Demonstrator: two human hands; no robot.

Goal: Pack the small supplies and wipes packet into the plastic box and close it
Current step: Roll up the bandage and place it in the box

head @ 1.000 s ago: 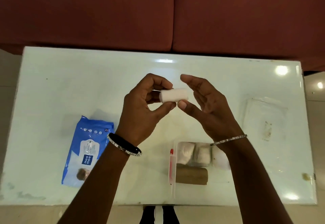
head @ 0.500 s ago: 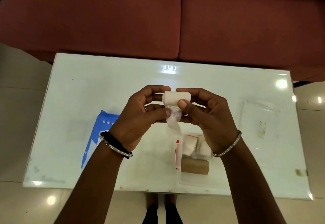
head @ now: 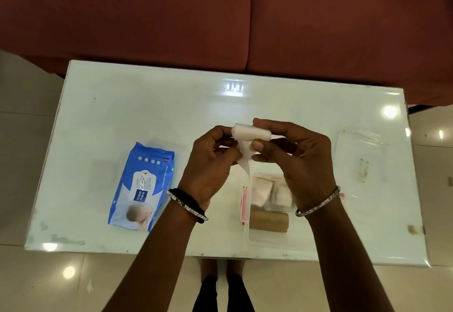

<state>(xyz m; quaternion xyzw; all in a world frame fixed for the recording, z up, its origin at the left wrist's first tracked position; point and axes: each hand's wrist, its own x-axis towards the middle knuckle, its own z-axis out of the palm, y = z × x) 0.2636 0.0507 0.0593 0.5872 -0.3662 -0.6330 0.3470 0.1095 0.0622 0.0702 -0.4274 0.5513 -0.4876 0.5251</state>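
Observation:
Above the table's middle I hold a white gauze roll (head: 250,133) in both hands. My right hand (head: 301,162) grips the roll between thumb and fingers. My left hand (head: 210,162) pinches its loose end, which hangs down as a strip (head: 245,162). Below my hands lies the clear plastic box (head: 267,238), open, with white packets (head: 262,192), a brown roll (head: 268,222) and a red item (head: 244,203) inside. The blue wipes packet (head: 142,186) lies flat on the table to the left. The clear lid (head: 360,154) rests at the right.
The white glossy table (head: 147,105) stands against a dark red sofa (head: 220,17). A tiled floor (head: 61,282) surrounds it, and my feet show under the near edge.
The roll went from a tidy cylinder between my fingertips to partly unwound; a loose strip now hangs down. The view has pulled back from the table.

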